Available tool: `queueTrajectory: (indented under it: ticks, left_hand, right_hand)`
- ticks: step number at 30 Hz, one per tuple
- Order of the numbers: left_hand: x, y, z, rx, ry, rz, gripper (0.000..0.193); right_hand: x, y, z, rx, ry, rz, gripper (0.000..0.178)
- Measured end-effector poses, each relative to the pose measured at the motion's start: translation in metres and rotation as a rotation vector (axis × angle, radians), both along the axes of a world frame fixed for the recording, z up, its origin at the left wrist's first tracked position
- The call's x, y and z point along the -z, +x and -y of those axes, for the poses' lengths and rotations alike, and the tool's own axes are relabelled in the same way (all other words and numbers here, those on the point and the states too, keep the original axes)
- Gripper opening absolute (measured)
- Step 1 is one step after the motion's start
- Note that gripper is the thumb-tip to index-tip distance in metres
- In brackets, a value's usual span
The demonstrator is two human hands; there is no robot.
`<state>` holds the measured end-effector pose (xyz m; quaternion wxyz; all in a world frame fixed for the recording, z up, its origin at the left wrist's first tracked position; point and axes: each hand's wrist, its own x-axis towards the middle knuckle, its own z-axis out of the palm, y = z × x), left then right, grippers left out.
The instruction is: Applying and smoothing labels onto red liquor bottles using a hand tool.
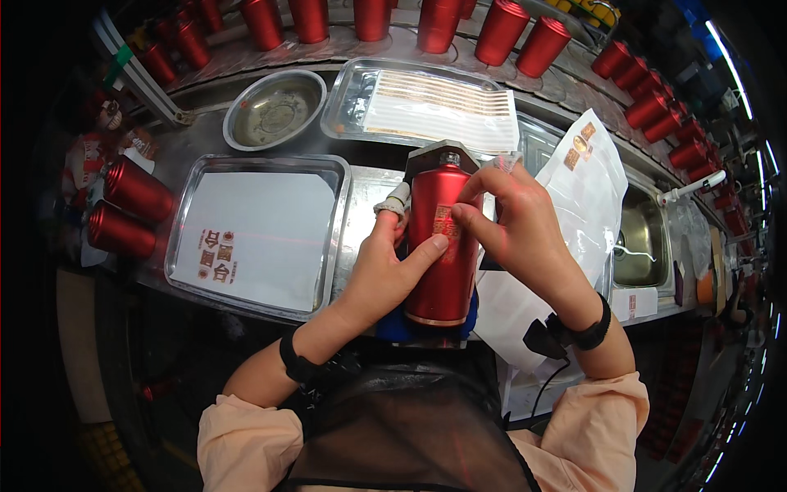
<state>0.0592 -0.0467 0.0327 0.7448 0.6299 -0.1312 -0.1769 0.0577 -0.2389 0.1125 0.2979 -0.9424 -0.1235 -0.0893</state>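
A red metallic bottle (pixel 449 283) with a clear neck leans back in front of me, its base toward me. On its front sits a gold-and-red label (pixel 443 220). My left hand (pixel 381 275) grips the bottle's left side, the thumb pressing the label's lower part. White wrapping covers one of its fingertips. At the label's upper right edge, my right hand (pixel 525 225) has thumb and index finger nearly together in a pinch. Whatever lies between those fingertips is too small to make out. Behind the bottle's neck shows a dark angular support (pixel 420 157), and blue material (pixel 395 326) lies under its base.
At left, a metal tray (pixel 174 246) holds a white sheet with gold decals, beside two red bottles (pixel 135 189). A metal bowl (pixel 275 111) and another tray (pixel 336 107) with striped sheets stand behind. Decal paper (pixel 594 176) and a sink (pixel 639 238) are right; red bottles line a conveyor (pixel 402 41).
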Motion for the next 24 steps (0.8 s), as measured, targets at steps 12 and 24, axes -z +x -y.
queueTrajectory:
  ticks: [12, 24]
  left_hand:
    - [0.002, 0.004, 0.0, -0.009, -0.187, -0.181, 0.073]
    - [0.006, -0.001, 0.002, -0.023, -0.137, -0.151, 0.074]
  right_hand:
    - [0.047, -0.039, -0.01, 0.344, 0.652, -0.216, 0.056]
    - [0.048, -0.038, -0.012, 0.333, 0.672, -0.201, 0.056]
